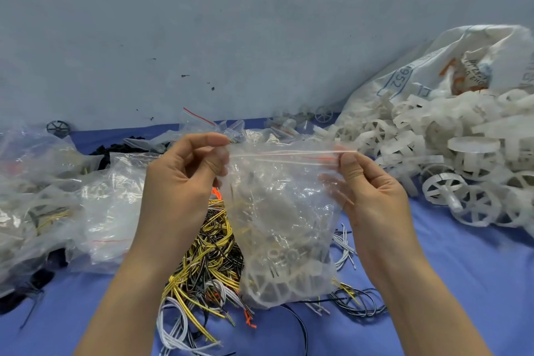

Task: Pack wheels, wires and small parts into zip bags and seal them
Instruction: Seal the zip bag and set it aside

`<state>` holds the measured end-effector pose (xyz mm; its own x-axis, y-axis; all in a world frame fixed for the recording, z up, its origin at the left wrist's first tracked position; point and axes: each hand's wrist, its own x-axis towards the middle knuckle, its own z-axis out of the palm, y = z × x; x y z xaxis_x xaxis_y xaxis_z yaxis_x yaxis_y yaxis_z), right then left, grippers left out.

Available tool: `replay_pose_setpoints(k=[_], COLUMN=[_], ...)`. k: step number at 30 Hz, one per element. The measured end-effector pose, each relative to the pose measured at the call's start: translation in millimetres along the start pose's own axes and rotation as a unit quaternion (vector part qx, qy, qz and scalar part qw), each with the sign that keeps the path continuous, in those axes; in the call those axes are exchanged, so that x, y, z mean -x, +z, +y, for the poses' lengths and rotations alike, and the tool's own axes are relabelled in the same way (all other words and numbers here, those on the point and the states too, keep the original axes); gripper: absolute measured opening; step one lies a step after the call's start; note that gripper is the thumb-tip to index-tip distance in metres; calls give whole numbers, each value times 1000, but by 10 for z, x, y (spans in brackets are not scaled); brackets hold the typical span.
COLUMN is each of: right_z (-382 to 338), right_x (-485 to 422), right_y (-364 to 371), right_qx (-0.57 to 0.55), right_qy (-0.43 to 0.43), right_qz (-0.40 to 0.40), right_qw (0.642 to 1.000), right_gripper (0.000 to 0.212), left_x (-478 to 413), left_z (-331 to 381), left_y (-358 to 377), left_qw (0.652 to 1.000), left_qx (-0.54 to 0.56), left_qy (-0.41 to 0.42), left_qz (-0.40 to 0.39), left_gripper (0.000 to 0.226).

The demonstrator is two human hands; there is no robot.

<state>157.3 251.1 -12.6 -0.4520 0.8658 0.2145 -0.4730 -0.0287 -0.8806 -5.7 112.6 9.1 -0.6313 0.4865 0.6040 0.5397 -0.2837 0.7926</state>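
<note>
Zip bag (284,211), limp, slippery and bottom-heavy with wheels, is pinched at its strip ends by left hand (185,173) and right hand (367,188); top corners judged best holds.

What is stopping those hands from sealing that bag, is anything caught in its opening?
Nothing visible is. The left hand and right hand each pinch an end of the zip bag by its zip strip, which runs free between them. The wheels sit low in the bag, well below the strip.
</note>
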Motion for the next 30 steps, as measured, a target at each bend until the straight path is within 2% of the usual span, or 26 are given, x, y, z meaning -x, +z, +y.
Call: replay_pose_setpoints(k=[4,10,13,16,20,22,25,30], right_z=[0,-6,28,46,20,14,1,3], right_x=[0,-30,-43,-28,12,20,34,42], right_y=[14,13,15,27,69,88,115,117], right_qx=[36,33,38,42,38,32,39,46], right_qy=[2,-13,-4,-8,-33,-32,-40,-45], right_qz=[-34,-16,-20,-31,-55,-63,-72,-83], right_qw=[999,999,999,999,997,997,996,994], right_gripper=[31,20,22,27,29,29,29,34], left_x=[13,31,56,36,-1,7,13,-29], left_z=[14,45,69,114,234,268,324,450], left_y=[20,38,27,20,109,123,110,198], left_qw=[1000,1000,1000,993,945,916,882,801], left_qx=[4,-12,-11,-113,-279,-339,-391,-455], left_qy=[6,22,1,19,125,178,233,358], left_qz=[-4,-17,-23,-40,-114,-116,-119,-152], left_gripper=[11,11,16,18,22,25,23,15])
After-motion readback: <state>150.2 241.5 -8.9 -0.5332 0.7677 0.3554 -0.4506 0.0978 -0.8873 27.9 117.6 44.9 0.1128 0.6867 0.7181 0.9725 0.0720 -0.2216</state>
